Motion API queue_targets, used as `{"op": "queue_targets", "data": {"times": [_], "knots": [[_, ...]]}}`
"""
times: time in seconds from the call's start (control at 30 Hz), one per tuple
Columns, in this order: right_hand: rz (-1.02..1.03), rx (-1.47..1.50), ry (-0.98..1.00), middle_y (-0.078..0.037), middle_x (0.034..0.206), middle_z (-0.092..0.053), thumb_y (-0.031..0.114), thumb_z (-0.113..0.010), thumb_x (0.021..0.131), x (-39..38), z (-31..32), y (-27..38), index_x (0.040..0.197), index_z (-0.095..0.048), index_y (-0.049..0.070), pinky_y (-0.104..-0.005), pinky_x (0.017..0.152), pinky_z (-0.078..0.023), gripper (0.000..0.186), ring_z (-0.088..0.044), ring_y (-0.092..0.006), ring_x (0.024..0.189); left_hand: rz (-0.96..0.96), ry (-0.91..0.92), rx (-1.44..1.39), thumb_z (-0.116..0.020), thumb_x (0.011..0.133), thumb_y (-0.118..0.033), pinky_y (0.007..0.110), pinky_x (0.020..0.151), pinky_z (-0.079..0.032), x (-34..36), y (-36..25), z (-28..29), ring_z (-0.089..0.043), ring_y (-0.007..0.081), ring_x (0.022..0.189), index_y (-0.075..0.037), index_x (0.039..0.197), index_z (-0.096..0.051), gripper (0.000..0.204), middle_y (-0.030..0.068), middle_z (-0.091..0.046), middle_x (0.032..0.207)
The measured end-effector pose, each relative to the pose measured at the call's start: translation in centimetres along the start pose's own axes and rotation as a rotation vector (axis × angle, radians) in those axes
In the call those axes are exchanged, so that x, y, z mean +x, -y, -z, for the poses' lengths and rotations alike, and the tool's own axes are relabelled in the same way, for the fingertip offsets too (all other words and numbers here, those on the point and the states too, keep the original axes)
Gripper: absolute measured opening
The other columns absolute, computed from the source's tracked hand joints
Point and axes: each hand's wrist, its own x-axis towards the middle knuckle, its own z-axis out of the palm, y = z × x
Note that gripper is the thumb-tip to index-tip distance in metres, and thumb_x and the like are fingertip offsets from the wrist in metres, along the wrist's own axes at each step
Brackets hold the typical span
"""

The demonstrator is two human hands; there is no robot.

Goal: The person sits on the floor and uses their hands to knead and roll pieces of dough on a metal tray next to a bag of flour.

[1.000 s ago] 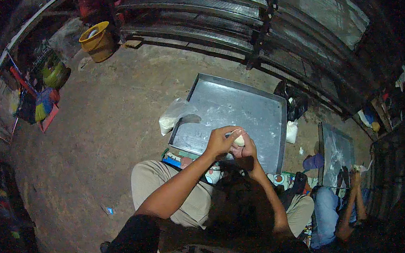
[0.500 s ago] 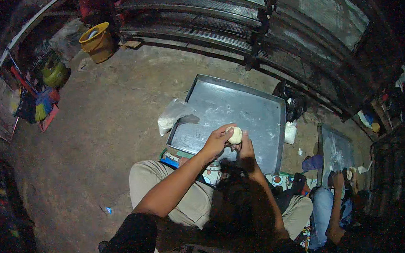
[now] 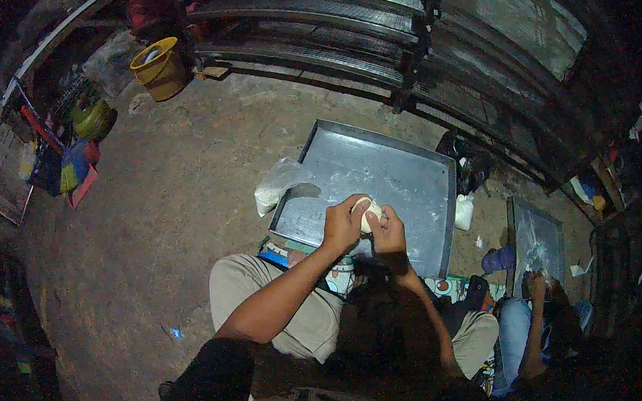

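Between my two hands is a pale ball of dough point(image 3: 366, 208), held above the near part of a wide metal tray point(image 3: 384, 157). My left hand point(image 3: 342, 225) wraps its left side, thumb pressing on top. On the other side, my right hand point(image 3: 389, 234) grips it with thumb and bent fingers. White powder is smeared across the tray's floor. A clear plastic bag point(image 3: 268, 198) with white powder leans at the tray's left edge. The dough's underside is hidden by my fingers.
Dark metal racks point(image 3: 305, 41) line the far side, with a yellow bucket point(image 3: 160, 71) beside them. At right, another person's hand point(image 3: 536, 288) is at a second floured tray point(image 3: 537, 236). A white bag point(image 3: 464, 212) stands between the trays. A green gas cylinder point(image 3: 92, 119) sits far left.
My fingers have closed further over the dough, and both thumbs now press into its top. The whole view has shifted slightly.
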Motion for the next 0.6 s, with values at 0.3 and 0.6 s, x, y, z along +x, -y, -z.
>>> {"op": "queue_targets", "data": {"times": [0.3, 0.6], "knots": [[0.077, -0.204, -0.275, -0.008, 0.084, -0.066, 0.018, -0.052, 0.099, -0.3, -0.2, 0.3, 0.102, -0.058, -0.002, -0.0273, 0.066, -0.049, 0.021, -0.063, -0.0116, 0.075, 0.298, 0.355, -0.603, -0.058, 0.097, -0.028, 0.027, 0.073, -0.051, 0.8, 2.6, -1.3, -0.062, 0.0129, 0.083, -0.001, 0.12, -0.06, 0.036, 0.0055, -0.067, 0.095], [0.018, -0.173, -0.173, -0.011, 0.089, -0.071, 0.022, -0.054, 0.098, 0.4, -0.5, -1.1, 0.114, -0.062, -0.001, -0.031, 0.071, -0.053, 0.03, -0.068, -0.0162, 0.076, 0.136, 0.109, -0.067, -0.065, 0.091, -0.026, 0.032, 0.07, -0.051, 0.6, 3.1, -0.4, -0.066, 0.0182, 0.076, -0.001, 0.105, -0.066, 0.029, 0.0125, -0.071, 0.088]]}}
